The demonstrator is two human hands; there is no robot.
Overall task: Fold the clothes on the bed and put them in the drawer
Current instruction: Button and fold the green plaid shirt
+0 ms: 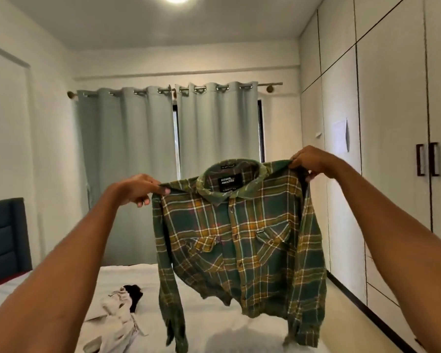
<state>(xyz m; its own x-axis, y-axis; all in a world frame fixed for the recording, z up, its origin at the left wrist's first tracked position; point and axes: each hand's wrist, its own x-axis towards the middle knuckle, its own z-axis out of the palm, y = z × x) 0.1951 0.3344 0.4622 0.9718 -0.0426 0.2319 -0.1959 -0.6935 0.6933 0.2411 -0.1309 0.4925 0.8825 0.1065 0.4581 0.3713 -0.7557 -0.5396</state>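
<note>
A green and yellow plaid shirt hangs in the air in front of me, its front facing me, collar up and both sleeves dangling. My left hand pinches its left shoulder and my right hand pinches its right shoulder, a little higher. Its hem hangs just above the white bed. A crumpled beige garment with a black piece beside it lies on the bed at the lower left.
A white built-in wardrobe with dark handles runs along the right wall. Grey-green curtains cover the window ahead. A dark blue headboard stands at the left. A strip of floor lies between bed and wardrobe.
</note>
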